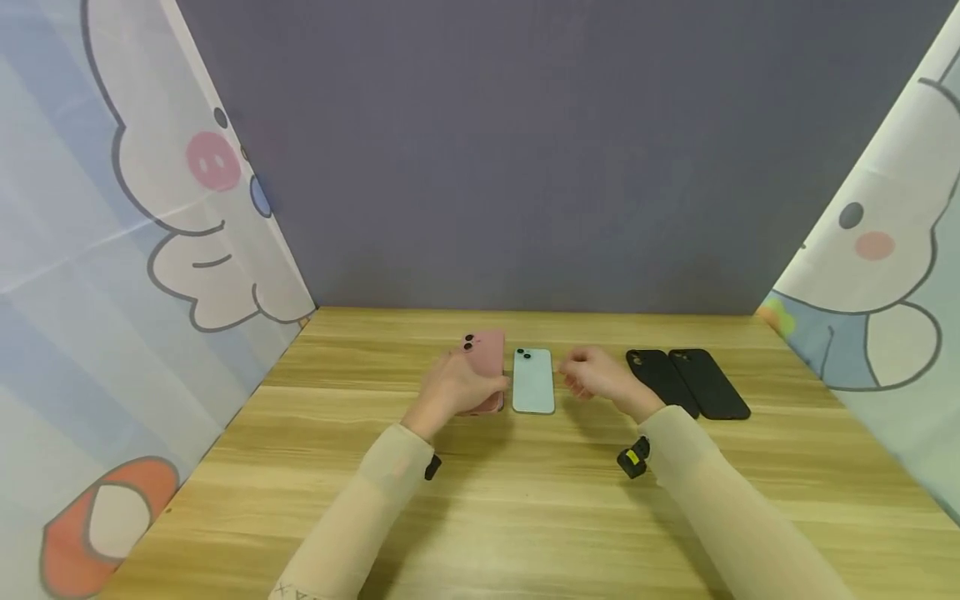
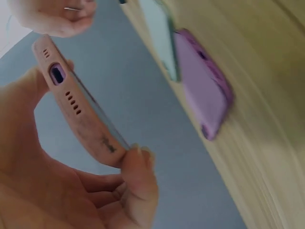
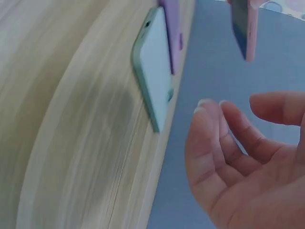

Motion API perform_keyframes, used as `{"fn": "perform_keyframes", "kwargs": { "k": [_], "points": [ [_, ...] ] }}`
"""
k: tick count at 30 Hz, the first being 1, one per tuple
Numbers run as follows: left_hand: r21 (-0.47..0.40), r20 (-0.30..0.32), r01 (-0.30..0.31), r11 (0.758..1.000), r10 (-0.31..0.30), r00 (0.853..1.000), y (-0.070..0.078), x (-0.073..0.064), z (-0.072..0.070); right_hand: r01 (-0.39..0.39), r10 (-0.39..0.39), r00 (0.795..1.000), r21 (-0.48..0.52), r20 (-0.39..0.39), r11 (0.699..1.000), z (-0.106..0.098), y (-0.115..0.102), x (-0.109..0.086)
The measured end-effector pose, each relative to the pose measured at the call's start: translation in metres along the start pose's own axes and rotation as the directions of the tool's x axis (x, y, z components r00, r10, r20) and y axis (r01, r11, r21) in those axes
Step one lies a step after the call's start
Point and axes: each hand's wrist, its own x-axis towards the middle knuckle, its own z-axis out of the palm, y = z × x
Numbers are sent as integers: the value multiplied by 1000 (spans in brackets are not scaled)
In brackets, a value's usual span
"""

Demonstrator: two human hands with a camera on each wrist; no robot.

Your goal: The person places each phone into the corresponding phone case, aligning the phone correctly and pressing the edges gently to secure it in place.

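Note:
My left hand (image 1: pixel 457 385) holds a phone in a pink case (image 2: pixel 78 107) by its edges, raised off the table, with the charging port towards the left wrist camera. Beneath it lies a purple phone (image 2: pixel 202 83), mostly covered in the head view. Beside that, a mint-green phone (image 1: pixel 533 383) rests back up on the wood, camera lenses at its upper left. Just right of the mint phone hovers my right hand (image 1: pixel 597 375), its fingers loosely bent and nothing between them in the right wrist view (image 3: pixel 248 152).
Two black phone cases (image 1: pixel 708 383) lie side by side to the right, one partly behind my right forearm. A grey panel (image 1: pixel 480 167) rises along the table's (image 1: pixel 525 517) back edge, with cartoon-printed cloth (image 1: pixel 105 275) at both sides.

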Motion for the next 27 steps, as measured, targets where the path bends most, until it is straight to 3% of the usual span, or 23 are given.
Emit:
{"fn": "perform_keyframes", "kwargs": {
  "k": [5, 10, 18, 27],
  "points": [
    [56, -25, 0, 998, 2, 1000, -12, 6, 0, -10, 6, 999, -132, -36, 991, -8, 6, -2],
    [136, -28, -10, 991, 14, 1000, -24, 10, -1, -28, -8, 995, -342, -102, 939, -19, 19, -3],
    [166, 6, 6, 986, -7, 1000, -37, 12, -1, -129, 83, 990, -461, -117, 878, -41, 34, -13],
    [239, -18, 45, 970, -42, 999, -49, 24, -10, -203, 135, 978, -562, -160, 802, -63, 48, -15]
  ]
}}
